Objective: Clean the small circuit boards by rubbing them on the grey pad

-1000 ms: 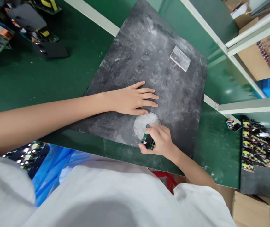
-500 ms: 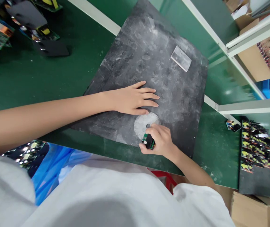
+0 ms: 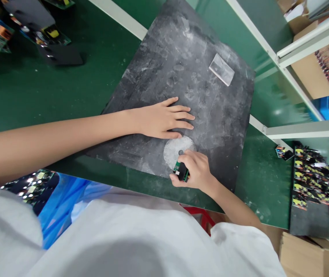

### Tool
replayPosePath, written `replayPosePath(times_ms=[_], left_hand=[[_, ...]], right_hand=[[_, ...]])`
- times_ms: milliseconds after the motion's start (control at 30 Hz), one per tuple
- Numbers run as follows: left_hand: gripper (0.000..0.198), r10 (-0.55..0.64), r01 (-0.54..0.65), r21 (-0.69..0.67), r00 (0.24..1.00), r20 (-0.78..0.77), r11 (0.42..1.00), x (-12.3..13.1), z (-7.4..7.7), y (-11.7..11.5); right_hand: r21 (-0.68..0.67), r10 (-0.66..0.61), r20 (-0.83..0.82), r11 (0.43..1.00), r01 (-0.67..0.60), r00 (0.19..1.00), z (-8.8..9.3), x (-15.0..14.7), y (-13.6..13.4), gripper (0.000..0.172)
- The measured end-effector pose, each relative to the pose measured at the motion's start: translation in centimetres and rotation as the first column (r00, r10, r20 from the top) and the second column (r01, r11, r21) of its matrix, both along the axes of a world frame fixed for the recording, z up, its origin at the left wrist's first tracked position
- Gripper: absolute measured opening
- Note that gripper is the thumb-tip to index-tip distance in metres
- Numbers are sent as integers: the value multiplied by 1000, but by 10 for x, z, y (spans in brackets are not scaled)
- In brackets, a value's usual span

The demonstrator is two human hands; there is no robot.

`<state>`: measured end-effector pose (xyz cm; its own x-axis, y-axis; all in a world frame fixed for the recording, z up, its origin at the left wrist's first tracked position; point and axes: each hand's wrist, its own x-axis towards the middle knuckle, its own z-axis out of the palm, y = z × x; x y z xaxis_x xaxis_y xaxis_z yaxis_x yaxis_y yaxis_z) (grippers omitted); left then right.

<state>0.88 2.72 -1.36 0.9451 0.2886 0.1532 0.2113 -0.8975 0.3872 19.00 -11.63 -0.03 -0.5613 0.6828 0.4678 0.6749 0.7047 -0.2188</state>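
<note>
From this end, I'd worry that the circuit board [image 3: 181, 172], pinched in the right hand [image 3: 196, 170] by the near edge of the pale disc [image 3: 173, 151], could slip if that pinch loosens, with the left hand [image 3: 163, 121] spread on the mat [image 3: 207, 107], grasping nothing.

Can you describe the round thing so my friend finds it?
Start with the big dark mat on the green table. By its near edge, look between the spread left hand and the right hand gripping a circuit board. The pale disc there is round with a dark centre; the other pale piece is rectangular.
</note>
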Motion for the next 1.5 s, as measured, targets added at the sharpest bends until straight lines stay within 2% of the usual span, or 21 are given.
replayPosePath(times_ms=[200, 567, 833, 967, 1367, 1500], left_hand=[[42, 4, -2, -29, 998, 63, 1000, 0, 0, 0], [45, 14, -15, -9, 998, -63, 1000, 2, 6, -2], [42, 28, -26, -82, 999, 33, 996, 2, 3, -1], [43, 29, -28, -94, 1000, 7, 995, 3, 3, -1], [42, 31, -23, -115, 997, 68, 993, 2, 1, -1], [43, 32, -29, -120, 999, 26, 992, 3, 3, -1]], right_hand=[[-3, 3, 7, 1000, -3, 1000, 0, 0, 0, 24], [8, -12, 7, 1000, 12, 1000, 2, -1, 0, 23], [-2, 4, 35, 1000, -4, 999, 3, 0, 0, 23], [-11, 0, 29, 1000, 1, 1000, 5, -1, 1, 23], [-12, 5, 23, 1000, -5, 1000, 5, -1, 1, 22], [-7, -4, 18, 1000, 5, 1000, 3, 0, 0, 23]])
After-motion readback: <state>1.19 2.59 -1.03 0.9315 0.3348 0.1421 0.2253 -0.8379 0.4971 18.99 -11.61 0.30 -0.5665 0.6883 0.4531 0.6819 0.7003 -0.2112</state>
